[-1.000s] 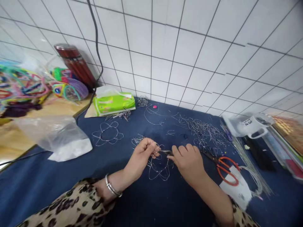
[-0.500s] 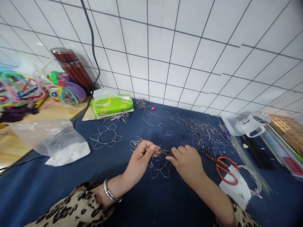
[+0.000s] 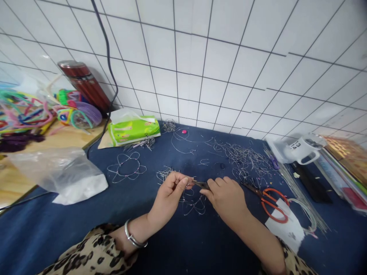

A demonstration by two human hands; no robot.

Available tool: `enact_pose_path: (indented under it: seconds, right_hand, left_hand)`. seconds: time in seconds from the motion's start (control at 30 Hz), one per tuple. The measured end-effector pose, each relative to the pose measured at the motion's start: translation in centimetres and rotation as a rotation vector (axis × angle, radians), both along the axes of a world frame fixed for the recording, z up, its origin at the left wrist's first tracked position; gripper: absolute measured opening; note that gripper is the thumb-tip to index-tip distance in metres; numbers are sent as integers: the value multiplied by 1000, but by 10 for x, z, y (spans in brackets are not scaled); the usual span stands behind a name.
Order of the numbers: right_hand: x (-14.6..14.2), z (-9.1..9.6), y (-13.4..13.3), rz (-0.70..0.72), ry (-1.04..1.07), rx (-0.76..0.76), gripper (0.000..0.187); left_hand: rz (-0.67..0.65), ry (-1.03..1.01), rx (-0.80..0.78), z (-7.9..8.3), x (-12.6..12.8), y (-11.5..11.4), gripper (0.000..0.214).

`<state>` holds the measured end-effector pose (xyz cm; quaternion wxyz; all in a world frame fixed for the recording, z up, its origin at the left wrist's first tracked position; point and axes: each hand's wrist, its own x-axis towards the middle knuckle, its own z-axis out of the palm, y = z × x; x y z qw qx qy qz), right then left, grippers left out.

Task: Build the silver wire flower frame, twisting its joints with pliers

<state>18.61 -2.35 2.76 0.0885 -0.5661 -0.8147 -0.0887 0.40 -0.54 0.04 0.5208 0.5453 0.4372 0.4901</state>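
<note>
My left hand [image 3: 169,194] pinches part of a thin silver wire shape [image 3: 194,202] that lies on the blue cloth [image 3: 143,229] between my hands. My right hand [image 3: 226,195] is closed around small dark pliers [image 3: 200,185], whose tip points left toward my left fingers and the wire. A finished wire flower with beads [image 3: 126,170] lies flat on the cloth to the left of my hands. A silver bracelet [image 3: 132,236] sits on my left wrist.
Orange-handled scissors [image 3: 271,202] lie right of my right hand, beside a pile of wire scraps [image 3: 243,156]. A white mug [image 3: 301,149] stands at right. A green tissue pack [image 3: 134,130], a red flask [image 3: 84,84], coloured pipe cleaners [image 3: 25,114] and a plastic bag [image 3: 60,175] are at left.
Both hands stay on the wire and pliers, making only small movements. The view has shifted slightly, so the scene sits a little lower and to the left.
</note>
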Motion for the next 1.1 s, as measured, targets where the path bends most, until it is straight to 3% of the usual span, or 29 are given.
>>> enact_pose_path:
  seconds: [0.2, 0.53, 0.8, 1.1]
  right_hand:
    - [-2, 2, -2, -12, -11, 10, 29]
    - [-2, 2, -5, 4, -21, 63, 29]
    - [-2, 0, -6, -4, -14, 41, 27]
    - [-3, -3, -7, 28, -19, 114, 29]
  left_hand:
    - [5, 25, 64, 0, 2, -2, 13]
    - [-25, -61, -3, 4, 4, -2, 14]
    - [-18, 104, 10, -5, 1, 2, 18]
    - [-2, 92, -25, 1, 1, 4, 13]
